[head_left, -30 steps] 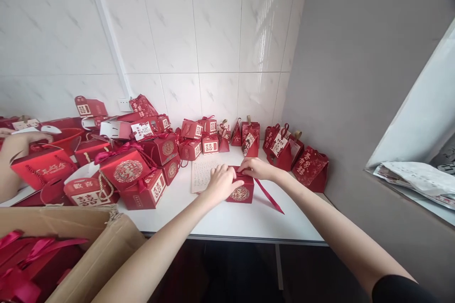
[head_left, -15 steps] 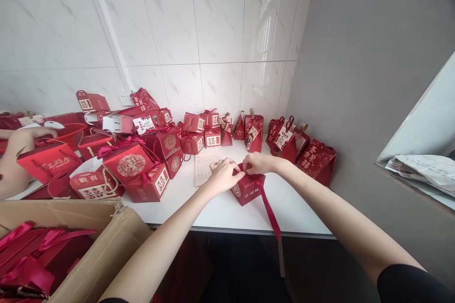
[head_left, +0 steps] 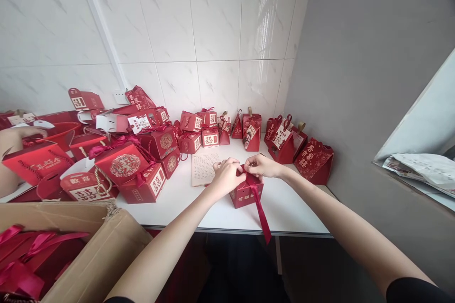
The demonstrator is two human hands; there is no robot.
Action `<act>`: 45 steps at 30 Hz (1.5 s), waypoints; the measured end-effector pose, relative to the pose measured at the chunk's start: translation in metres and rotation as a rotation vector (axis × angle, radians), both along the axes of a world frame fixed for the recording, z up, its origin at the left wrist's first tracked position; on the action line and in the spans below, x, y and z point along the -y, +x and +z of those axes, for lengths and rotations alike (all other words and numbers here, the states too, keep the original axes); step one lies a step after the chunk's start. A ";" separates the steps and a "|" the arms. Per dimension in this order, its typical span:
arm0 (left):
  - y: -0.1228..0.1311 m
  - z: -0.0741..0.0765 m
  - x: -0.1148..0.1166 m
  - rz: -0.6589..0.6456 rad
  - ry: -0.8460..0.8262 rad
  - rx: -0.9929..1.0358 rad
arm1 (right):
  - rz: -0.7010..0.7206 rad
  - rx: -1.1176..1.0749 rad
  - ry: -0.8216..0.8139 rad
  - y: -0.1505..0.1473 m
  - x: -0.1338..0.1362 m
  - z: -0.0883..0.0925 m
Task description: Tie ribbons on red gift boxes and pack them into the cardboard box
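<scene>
A small dark red gift box (head_left: 245, 197) with pale lettering on its front sits on the white table, near the front edge. A crimson ribbon (head_left: 262, 215) runs from its top, and one long tail hangs down past the table's edge. My left hand (head_left: 229, 175) is closed at the top left of the box, fingertips pinched on the ribbon. From the right, my right hand (head_left: 262, 165) pinches the ribbon close to the left fingertips. The ribbon's crossing at the top is partly hidden by my fingers.
Red gift boxes (head_left: 130, 165) are heaped at the left, with more (head_left: 209, 137) along the wall and some red bags (head_left: 314, 161) at right. A written sheet (head_left: 204, 168) lies behind my left hand. An open carton (head_left: 103, 246) stands front left. Another person's hand (head_left: 31, 131) is at far left.
The box has turned so its lettered front faces me more. My right hand has shifted slightly, and the ribbon tail now hangs further left. The whole view has moved a little.
</scene>
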State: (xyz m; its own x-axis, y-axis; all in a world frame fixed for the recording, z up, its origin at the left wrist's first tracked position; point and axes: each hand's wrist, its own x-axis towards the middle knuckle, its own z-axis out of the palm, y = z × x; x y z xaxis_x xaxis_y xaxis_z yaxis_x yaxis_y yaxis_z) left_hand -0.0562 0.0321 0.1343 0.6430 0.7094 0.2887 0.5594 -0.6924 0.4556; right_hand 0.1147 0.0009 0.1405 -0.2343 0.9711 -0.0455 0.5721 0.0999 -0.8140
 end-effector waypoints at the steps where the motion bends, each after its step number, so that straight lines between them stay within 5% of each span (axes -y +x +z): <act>1: 0.001 -0.002 0.001 -0.004 -0.003 0.024 | -0.008 -0.024 0.004 -0.001 0.001 -0.001; 7: 0.001 -0.020 -0.006 -0.043 -0.231 0.362 | -0.068 -0.088 0.024 -0.006 0.010 0.000; 13: -0.003 -0.035 -0.013 -0.055 -0.372 0.497 | -0.038 0.164 0.186 -0.016 0.015 0.011; 18: -0.005 -0.032 -0.015 -0.119 -0.419 0.506 | -0.061 0.164 0.159 -0.023 0.017 0.016; 25: -0.006 -0.023 -0.008 -0.011 -0.293 0.583 | 0.002 0.122 0.170 -0.026 0.027 0.018; 34: -0.001 -0.039 -0.010 0.099 -0.471 0.803 | -0.032 0.159 0.232 -0.032 0.026 0.009; 40: -0.008 -0.030 -0.004 0.099 -0.491 0.841 | -0.047 0.176 0.225 -0.035 0.030 0.006; 45: -0.007 -0.027 -0.006 0.179 -0.679 0.949 | -0.104 0.140 0.190 -0.042 0.035 0.005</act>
State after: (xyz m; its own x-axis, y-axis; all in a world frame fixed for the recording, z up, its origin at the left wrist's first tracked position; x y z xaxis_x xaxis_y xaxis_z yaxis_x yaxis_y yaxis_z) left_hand -0.0633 0.0377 0.1070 0.2498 0.9600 0.1269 -0.1375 -0.0945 0.9860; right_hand 0.0725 -0.0343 0.1458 -0.1372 0.9839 0.1146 0.6934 0.1780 -0.6982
